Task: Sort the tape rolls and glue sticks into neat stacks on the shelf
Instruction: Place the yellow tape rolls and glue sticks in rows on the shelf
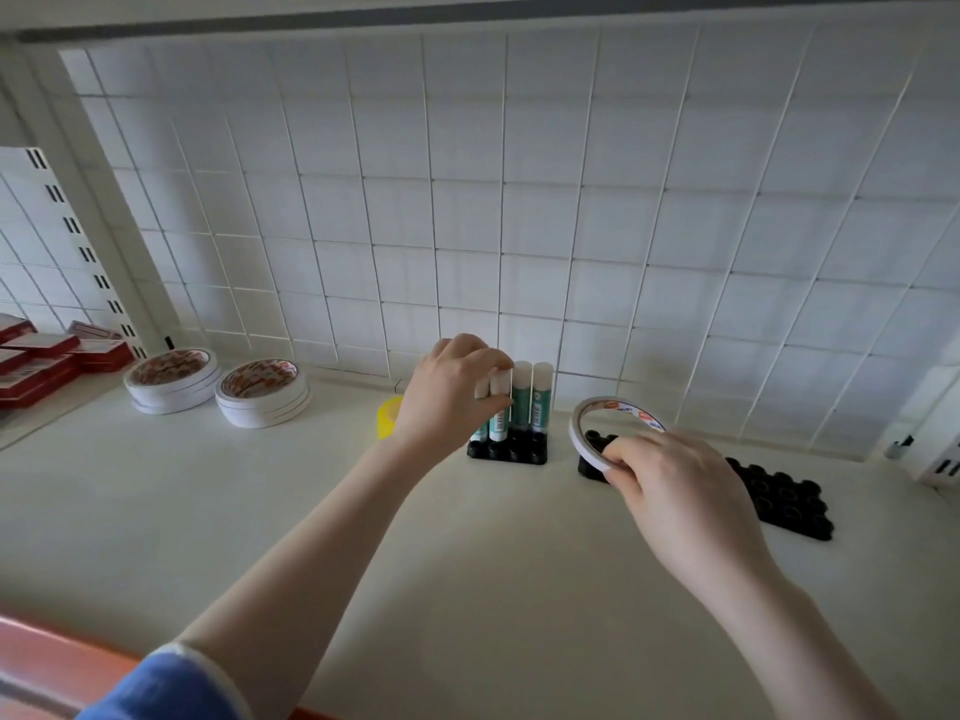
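Head view, from the left: red boxes (47, 361) lay at the far left edge of the white shelf (363, 511), and beside them stood two low stacks of tape rolls (171, 379), the second stack (262, 392) just to the right of the first. A yellow roll (387, 415) sat partly hidden behind the left hand (447, 392). That hand's fingers (480, 350) were curled over the white caps of glue sticks (522, 402), closed on one or two of them; the sticks stood upright in a small black holder (506, 452) near the wire grid back wall (571, 200). Further right, the right hand (675, 491) pinched a thin tape roll (579, 428) between thumb and fingers, holding it tilted on edge above a larger black holder (784, 498) that lay flat on the shelf. A blue sleeve (166, 688) showed at the bottom left.
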